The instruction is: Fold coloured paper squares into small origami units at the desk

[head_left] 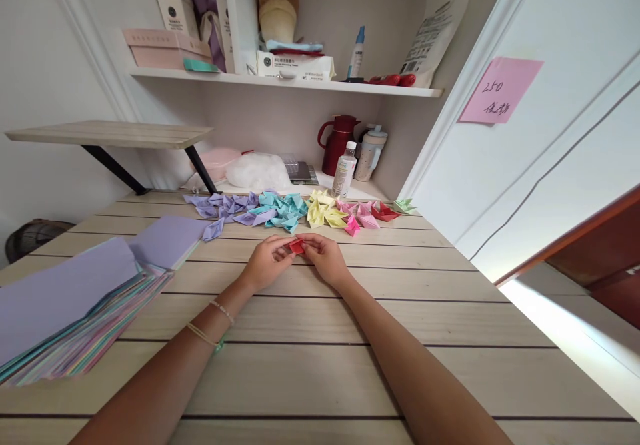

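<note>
Between my two hands is a small folded piece of red paper [297, 247], held just above the slatted tabletop. My left hand [267, 263] pinches its left edge between thumb and fingers. On the other side, my right hand [325, 257] grips the right edge, its thumb pressed near the front. The fingers cover part of the paper's outline. Just beyond the hands lies a row of folded paper pieces: purple ones [227, 206], turquoise ones [286, 212], yellow ones [324, 210], pink ones [366, 213], a red one [385, 212] and a green one [405, 206].
A stack of coloured paper sheets [65, 298] lies at the left. Behind the row stand a clear bottle [344, 172], a red jug [341, 142] and a pale tumbler [371, 152]. A small raised wooden shelf [110, 133] overhangs the back left.
</note>
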A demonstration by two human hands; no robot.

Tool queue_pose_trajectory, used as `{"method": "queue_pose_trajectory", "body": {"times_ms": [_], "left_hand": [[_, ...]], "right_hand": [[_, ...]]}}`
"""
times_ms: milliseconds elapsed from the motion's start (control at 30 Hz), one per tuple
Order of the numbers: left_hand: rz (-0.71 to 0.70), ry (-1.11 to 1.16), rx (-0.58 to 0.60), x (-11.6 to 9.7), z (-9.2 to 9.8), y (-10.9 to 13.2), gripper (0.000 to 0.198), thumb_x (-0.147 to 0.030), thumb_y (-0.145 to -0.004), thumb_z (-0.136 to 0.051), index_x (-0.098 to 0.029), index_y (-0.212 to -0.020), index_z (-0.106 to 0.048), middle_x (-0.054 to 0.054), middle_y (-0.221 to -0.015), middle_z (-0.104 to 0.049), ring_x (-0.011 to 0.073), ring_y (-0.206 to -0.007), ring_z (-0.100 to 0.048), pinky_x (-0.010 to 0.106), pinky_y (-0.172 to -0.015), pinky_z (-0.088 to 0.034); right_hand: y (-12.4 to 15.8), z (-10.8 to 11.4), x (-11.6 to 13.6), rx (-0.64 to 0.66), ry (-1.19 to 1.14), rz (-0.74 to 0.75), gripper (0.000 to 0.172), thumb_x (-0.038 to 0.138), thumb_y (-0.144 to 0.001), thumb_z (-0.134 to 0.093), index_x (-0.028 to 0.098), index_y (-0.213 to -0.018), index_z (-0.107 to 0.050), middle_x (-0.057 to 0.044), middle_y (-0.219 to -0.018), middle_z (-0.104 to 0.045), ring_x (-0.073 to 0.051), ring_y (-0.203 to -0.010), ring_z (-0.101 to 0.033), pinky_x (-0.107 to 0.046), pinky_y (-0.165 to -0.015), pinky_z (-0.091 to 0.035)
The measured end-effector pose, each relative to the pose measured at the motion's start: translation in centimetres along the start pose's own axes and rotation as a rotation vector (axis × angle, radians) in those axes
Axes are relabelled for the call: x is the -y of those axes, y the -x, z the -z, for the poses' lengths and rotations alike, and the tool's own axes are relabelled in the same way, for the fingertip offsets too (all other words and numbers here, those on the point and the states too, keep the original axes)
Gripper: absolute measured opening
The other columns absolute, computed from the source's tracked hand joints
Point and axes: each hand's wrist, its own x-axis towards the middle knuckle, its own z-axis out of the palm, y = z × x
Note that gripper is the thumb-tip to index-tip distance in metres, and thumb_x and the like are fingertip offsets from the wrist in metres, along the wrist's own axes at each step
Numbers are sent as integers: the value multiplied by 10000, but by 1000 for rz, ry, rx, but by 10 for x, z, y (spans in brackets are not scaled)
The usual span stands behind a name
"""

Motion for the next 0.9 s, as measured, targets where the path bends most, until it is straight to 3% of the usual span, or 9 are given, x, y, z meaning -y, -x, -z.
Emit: {"method": "queue_pose_trajectory", "body": {"times_ms": [167, 233, 400, 633, 900], "left_hand": [[54, 99, 7, 3, 2, -3, 343, -415, -808, -528, -158, -954, -703, 63, -836, -625, 153, -682, -600, 257, -606, -501], [85, 159, -12, 6, 2, -4, 348, -438, -787, -558, -157, -945, -687, 57, -830, -638, 164, -697, -621, 271, -628, -510], [155, 179, -38, 7, 2, -4, 336, -409, -678, -693, -161, -896, -627, 21, -749, -647, 146, -625, -633, 242, -576, -484], [185, 188, 5, 2, 2, -3, 355, -407, -645, -722, -154, -873, -624, 42, -721, -694, 169, -647, -649, 263, -599, -493], [167, 197, -44, 6, 1, -5, 262, -372, -642, -727, -149, -723, -617, 21, -651, -659, 133, -596, -608, 229, -547, -469]], "right_hand": [[1, 0, 3, -22, -22, -49, 320, 232, -700, -618, 162, -1012, -630, -72, -938, -699, -186, -810, -671, -346, -792, -526], [1, 0, 6, -8, -59, -71, 323, 236, -681, -642, 162, -995, -629, -68, -926, -701, -179, -784, -674, -331, -774, -528], [2, -1, 12, 75, -145, -106, 283, 240, -645, -687, 173, -916, -645, -53, -882, -709, -176, -755, -673, -309, -746, -530], [4, 0, 12, 62, -99, -76, 219, 267, -634, -704, 168, -826, -669, -52, -823, -712, -189, -765, -662, -315, -745, -524], [4, -2, 18, 56, -109, -130, 257, 316, -700, -630, 182, -914, -680, -47, -879, -700, -190, -804, -655, -331, -767, -525]]}}
